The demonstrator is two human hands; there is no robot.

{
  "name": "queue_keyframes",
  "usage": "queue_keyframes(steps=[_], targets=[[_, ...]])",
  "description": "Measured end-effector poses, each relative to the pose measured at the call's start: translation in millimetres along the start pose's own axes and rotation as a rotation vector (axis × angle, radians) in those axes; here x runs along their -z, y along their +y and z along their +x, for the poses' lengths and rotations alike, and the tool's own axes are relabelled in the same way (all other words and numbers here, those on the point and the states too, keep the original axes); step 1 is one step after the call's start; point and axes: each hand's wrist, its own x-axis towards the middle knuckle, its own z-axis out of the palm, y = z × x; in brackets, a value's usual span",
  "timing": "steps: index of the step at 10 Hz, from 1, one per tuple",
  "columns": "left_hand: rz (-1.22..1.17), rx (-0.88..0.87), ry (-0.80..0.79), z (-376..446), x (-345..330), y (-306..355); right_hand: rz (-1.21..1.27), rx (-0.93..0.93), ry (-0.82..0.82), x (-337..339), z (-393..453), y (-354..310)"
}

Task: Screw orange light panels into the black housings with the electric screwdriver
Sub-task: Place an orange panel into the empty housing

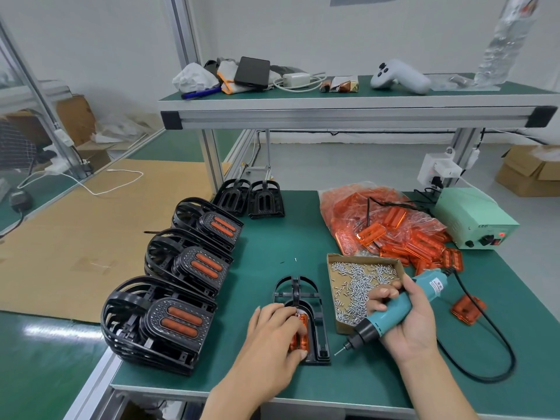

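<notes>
Three stacks of finished housings [169,301], two empty housings [251,197], one screw tray [363,286]

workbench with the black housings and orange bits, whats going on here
A person is assembling lights. The left hand presses an orange panel into a black housing lying on the green bench. The right hand grips a teal electric screwdriver, its tip off the work, beside a cardboard tray of screws. Three stacks of finished housings stand left; a bag of orange panels lies behind.
</notes>
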Motion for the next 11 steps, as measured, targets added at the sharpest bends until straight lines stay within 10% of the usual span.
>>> queue_keyframes(steps=[5, 11], targets=[[0.034, 0.448, 0.309, -1, -1, 30, 0.004, -0.008, 0.002, 0, -1, 0], [-0.082, 0.325, 0.256, -24, -1, 31, -0.003, 0.003, 0.000, 2, 0, 0]])
